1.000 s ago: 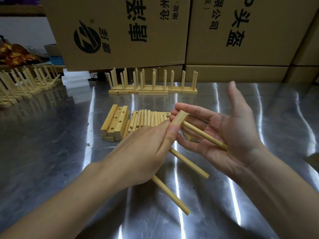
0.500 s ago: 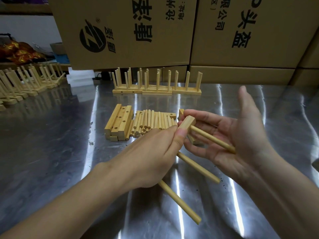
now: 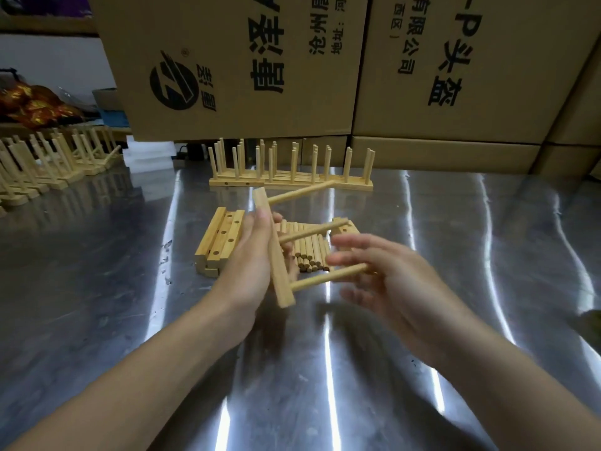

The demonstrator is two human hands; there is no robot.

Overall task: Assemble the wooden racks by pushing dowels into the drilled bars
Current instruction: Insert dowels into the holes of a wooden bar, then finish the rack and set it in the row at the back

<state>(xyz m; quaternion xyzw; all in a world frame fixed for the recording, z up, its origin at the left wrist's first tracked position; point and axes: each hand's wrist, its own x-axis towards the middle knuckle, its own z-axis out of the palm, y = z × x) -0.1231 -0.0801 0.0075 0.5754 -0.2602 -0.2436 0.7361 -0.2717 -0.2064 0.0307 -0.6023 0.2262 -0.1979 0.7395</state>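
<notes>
Left hand (image 3: 247, 265) clamps the drilled bar (image 3: 278, 270) above the table (image 3: 97, 288); right hand (image 3: 400, 288) hovers spread, blurred, at the nearest dowel (image 3: 325, 277).
I should brace it firmly and press each dowel straight along its hole until seated.

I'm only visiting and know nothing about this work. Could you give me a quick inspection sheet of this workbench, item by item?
Surface: shiny metal table, scuffed, with glare streaks.
Job's things: drilled bar with three dowels in it, held up; stack of drilled bars and pile of loose dowels behind it; finished racks at the back, more racks at far left.
Clutter: white block and orange-gold wrappers at far left.
Hands: left hand grips the bar; right hand, blurred, fingers stretched out at the lowest dowel's end.
Cables: nothing seen.
Surroundings: printed cardboard boxes stacked behind the table.
</notes>
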